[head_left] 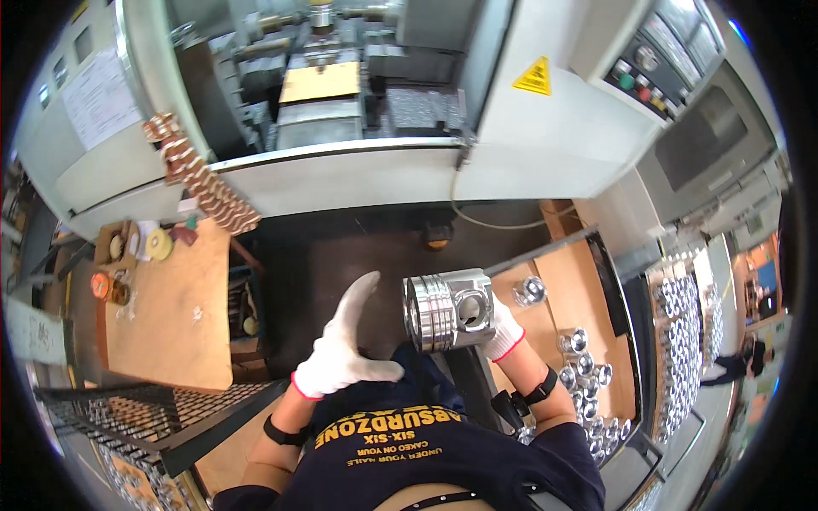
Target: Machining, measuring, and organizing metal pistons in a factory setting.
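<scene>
A shiny metal piston (449,310) with ring grooves and a round pin hole is held in front of my body. My right hand (503,330), in a white glove with a red cuff, grips it from the right; the piston hides most of those fingers. To the left of the piston, my gloved left hand (341,345) is open, thumb and fingers spread wide apart, touching nothing. Several more pistons (584,375) stand on the brown board at my right, and a single piston (529,291) sits apart near that board's far end.
Ahead is a machine with its bay open, a tan block (320,82) inside and a control panel (652,72) at right. A wooden table (179,315) at left carries tape and jars. A striped cloth (200,175) hangs there. Racks of pistons (677,341) and a distant person (737,364) are at far right.
</scene>
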Tool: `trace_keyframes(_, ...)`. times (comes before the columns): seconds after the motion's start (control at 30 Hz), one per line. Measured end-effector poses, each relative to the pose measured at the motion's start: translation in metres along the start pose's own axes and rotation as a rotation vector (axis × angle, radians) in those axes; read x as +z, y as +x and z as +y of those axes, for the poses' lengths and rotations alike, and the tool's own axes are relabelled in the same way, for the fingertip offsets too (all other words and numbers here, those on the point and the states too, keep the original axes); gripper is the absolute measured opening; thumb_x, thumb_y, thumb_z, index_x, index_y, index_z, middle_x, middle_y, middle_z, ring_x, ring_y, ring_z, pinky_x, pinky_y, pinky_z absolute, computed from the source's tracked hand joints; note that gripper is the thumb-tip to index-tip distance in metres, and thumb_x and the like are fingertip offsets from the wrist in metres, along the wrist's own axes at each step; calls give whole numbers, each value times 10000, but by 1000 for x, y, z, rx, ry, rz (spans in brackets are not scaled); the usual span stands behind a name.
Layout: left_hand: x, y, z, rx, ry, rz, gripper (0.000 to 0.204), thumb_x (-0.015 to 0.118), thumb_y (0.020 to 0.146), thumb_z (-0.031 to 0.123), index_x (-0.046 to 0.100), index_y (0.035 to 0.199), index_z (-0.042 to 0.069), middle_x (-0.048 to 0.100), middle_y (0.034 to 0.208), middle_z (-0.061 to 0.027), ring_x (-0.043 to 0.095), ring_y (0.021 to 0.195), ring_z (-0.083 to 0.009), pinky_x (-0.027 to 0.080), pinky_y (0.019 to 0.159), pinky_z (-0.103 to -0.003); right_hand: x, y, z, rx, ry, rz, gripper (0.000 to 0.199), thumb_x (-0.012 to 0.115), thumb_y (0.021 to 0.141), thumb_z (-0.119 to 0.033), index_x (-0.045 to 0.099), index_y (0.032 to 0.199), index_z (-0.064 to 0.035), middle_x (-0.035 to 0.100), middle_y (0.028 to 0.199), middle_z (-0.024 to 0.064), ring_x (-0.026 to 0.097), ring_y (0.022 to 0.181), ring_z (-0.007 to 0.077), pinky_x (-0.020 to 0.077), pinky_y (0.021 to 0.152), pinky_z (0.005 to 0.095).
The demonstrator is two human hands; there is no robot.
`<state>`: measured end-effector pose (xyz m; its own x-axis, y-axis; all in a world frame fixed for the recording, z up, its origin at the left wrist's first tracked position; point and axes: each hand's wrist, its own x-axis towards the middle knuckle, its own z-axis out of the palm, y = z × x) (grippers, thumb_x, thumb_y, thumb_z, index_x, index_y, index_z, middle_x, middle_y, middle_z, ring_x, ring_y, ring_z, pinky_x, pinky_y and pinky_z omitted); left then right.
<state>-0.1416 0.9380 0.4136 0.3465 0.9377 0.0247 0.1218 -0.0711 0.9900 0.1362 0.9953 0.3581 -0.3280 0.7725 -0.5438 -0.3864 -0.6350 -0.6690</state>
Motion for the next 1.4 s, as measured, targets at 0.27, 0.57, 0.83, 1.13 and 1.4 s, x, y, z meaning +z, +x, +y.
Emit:
trace_keyframes(0.27,-33,0,26,48,163,307,1227,919,465,299,282,1468,-8,297,1486,-288,294,1395,-446,276,1140,-488,86,69,18,188,120,-441,317,511,1001,-180,543,1283,-38,638,1202,97,643,1043,208,560,903,373)
trace_keyframes(0.57,-62,20,-13,-5,-66,755,1085,908,569,163,287,1452,62,461,1321,-119,470,1238,-222,375,1066,-337,144,156,-10,417,-301,-307,336,460,1011,-229,523,1301,-71,611,1241,104,584,1155,229,497,980,419)
trace_keyframes(0.83,-154,-28,-87,-46,-448,1294,616,881,588,38,443,1017,92,598,1082,-91,596,1004,-195,513,897,-345,161,206,-22,342,-705,-448,430,626,902,-261,594,1231,14,645,1122,89,614,1007,178,484,876,306)
trace_keyframes(1.13,-347,-96,-208,-898,602,1352,1041,888,466,492,475,1323,70,651,1045,-116,626,989,-274,531,846,-397,129,212,-4,127,-588,4,368,680,825,-129,601,1160,4,672,1046,89,643,935,183,508,834,305)
trace_keyframes(1.4,-442,-76,-244,-942,896,953,891,870,521,376,498,1301,156,605,1163,-136,579,1081,-344,492,925,-460,179,168,23,50,-407,307,303,705,827,-191,659,1061,-3,694,960,82,662,862,161,530,770,293)
